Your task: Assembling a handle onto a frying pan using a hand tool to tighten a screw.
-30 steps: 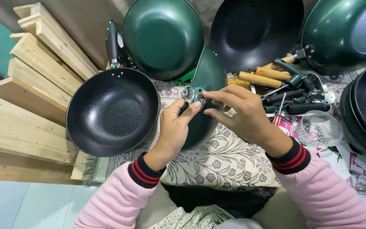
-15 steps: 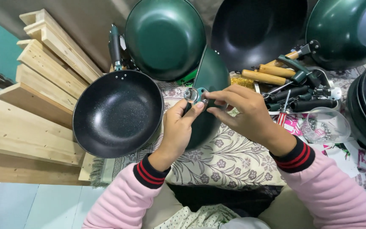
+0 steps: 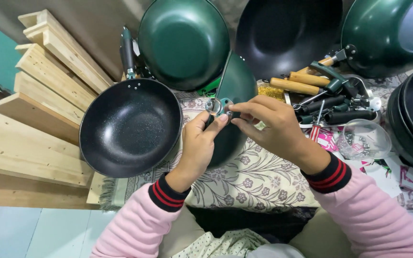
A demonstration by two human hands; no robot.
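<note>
Both hands meet at the rim of a green pan (image 3: 233,95) standing on its edge. The left hand (image 3: 199,143) pinches a small metal bracket (image 3: 214,105) there. The right hand (image 3: 273,126) pinches it from the other side, just as close.

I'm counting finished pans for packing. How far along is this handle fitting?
Done: one black pan by the left hand already has its dark handle on. In hand: both hands, left hand and right hand, pinch a small metal bracket at the rim of a green pan. Left: loose handles lie beside several pans with no handle visible.
</note>
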